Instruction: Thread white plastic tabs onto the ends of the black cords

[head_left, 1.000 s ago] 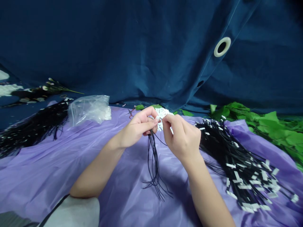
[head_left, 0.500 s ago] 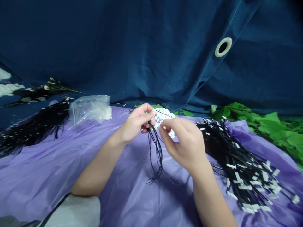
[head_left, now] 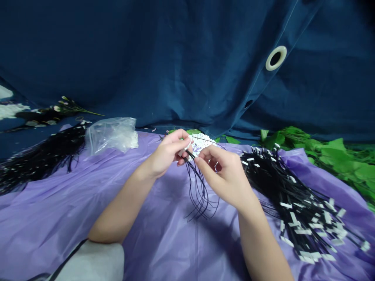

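Note:
My left hand [head_left: 167, 155] is closed in a pinch on a small white plastic connector [head_left: 190, 139], partly covered by the fingers. Several thin black wires [head_left: 199, 191] hang from it in loops, their loose ends above the purple sheet. Close on the right, my right hand [head_left: 227, 173] pinches black wire near the connector between thumb and index finger; which strand it grips is partly hidden. One strand also stretches rightward above that hand. Behind the hands lies a heap of small white connectors [head_left: 202, 137].
On the right, a big bundle of black wires [head_left: 269, 175] with white connectors lies on the purple sheet [head_left: 164, 242]. Another wire bundle [head_left: 47, 150] and a clear plastic bag [head_left: 111, 134] are at left. Green leaves [head_left: 331, 154] sit far right, before a dark blue curtain [head_left: 131, 58].
My right hand has shifted slightly and now pinches the wires just beside the connector. The hanging wires have swung right and bunched into rounder loops. My left hand stays nearly still.

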Demonstrator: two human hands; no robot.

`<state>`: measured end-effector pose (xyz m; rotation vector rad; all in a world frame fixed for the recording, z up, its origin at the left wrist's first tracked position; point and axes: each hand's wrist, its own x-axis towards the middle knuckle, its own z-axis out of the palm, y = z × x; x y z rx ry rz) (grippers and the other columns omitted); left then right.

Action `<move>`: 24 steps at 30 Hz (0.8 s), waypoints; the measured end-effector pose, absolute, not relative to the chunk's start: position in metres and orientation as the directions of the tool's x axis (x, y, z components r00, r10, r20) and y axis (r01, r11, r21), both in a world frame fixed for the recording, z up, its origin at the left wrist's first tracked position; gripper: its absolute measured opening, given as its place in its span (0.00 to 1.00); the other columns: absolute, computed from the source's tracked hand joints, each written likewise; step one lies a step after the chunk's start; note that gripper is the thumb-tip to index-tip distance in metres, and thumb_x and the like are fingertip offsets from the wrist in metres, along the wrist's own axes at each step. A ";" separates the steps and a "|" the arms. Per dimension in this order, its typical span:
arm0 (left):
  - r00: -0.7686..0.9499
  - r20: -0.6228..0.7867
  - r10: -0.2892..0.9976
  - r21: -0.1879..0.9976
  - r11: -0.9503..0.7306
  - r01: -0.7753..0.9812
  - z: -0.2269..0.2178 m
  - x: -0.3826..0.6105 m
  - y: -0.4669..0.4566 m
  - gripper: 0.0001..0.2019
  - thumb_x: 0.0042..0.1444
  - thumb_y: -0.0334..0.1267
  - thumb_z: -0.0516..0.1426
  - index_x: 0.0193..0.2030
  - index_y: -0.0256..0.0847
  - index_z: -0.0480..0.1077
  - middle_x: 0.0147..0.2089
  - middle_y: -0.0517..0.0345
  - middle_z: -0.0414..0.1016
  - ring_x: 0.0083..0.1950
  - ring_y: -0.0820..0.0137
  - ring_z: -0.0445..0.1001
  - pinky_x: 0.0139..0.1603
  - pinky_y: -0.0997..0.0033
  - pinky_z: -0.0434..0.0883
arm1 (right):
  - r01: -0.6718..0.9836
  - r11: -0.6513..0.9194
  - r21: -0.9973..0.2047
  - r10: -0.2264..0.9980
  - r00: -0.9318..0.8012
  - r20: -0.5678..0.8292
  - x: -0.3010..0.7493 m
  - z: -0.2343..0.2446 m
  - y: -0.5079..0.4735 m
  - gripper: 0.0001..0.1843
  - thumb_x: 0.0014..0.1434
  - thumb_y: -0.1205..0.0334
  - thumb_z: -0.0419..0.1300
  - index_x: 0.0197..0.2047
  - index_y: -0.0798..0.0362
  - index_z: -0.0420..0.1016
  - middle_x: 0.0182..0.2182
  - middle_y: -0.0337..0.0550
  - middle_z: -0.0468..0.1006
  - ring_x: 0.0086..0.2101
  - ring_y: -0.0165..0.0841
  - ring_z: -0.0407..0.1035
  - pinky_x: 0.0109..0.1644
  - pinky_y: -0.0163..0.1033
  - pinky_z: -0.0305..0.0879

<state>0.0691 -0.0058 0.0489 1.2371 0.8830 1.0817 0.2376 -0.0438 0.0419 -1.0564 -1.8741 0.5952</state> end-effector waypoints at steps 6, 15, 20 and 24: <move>0.251 0.036 0.967 0.990 -0.001 -0.141 0.047 0.070 -0.003 0.09 0.57 0.39 0.57 0.32 0.39 0.60 0.26 0.62 0.65 0.23 0.80 0.58 0.17 0.82 0.58 | -0.056 0.141 -0.988 0.848 -0.508 0.150 0.259 0.047 -0.038 0.06 0.63 0.60 0.59 0.42 0.51 0.67 0.19 0.29 0.58 0.19 0.21 0.50 0.22 0.28 0.46; 0.235 0.019 0.972 0.984 0.023 -0.178 0.046 0.068 0.000 0.10 0.54 0.39 0.59 0.32 0.38 0.61 0.29 0.61 0.66 0.22 0.81 0.59 0.16 0.83 0.57 | -0.457 0.280 -0.844 0.812 -0.356 0.462 0.325 0.058 -0.031 0.07 0.58 0.55 0.58 0.31 0.47 0.68 0.21 0.34 0.60 0.15 0.24 0.52 0.14 0.31 0.45; 0.261 -0.002 0.965 0.983 0.051 -0.178 0.046 0.070 -0.002 0.11 0.54 0.39 0.60 0.32 0.39 0.60 0.28 0.63 0.65 0.22 0.82 0.58 0.16 0.83 0.56 | -0.336 0.476 -0.813 0.868 0.029 0.496 0.341 0.061 -0.029 0.13 0.63 0.49 0.54 0.31 0.41 0.74 0.19 0.33 0.50 0.15 0.23 0.43 0.16 0.36 0.35; 0.293 -0.008 0.956 0.990 0.049 -0.132 0.044 0.072 -0.004 0.12 0.56 0.41 0.59 0.33 0.40 0.59 0.29 0.62 0.66 0.23 0.81 0.60 0.16 0.84 0.57 | -0.402 0.513 -0.759 0.854 0.152 0.497 0.330 0.061 -0.028 0.10 0.60 0.47 0.61 0.32 0.39 0.79 0.26 0.37 0.61 0.24 0.24 0.59 0.22 0.33 0.56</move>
